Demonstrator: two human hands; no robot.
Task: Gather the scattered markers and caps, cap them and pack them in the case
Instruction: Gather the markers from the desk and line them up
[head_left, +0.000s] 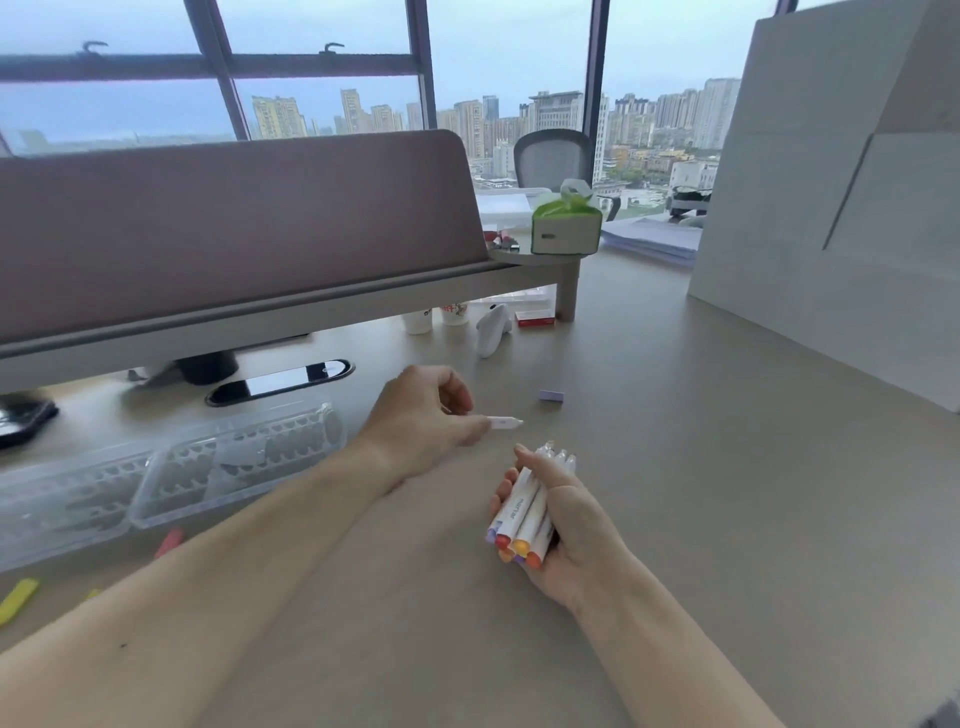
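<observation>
The right hand (563, 519) wraps its grip round a bundle of markers (522, 514), keeping them gathered. The left hand (426, 415), its grip narrow, pinches a single marker (503, 423), seemingly uncapped, near the bundle, likely to add it. The clear case (171, 467) lies at the left of the desk (727, 519).

L hand (421, 415) pinching fwd; R hand (569, 525) fingers curled.

White marker bundle (524, 512), single marker (504, 423), clear case (171, 467).
Bundle sat gripped in right hand (582, 525); single marker pinched by left hand (421, 415); case lay open.
</observation>
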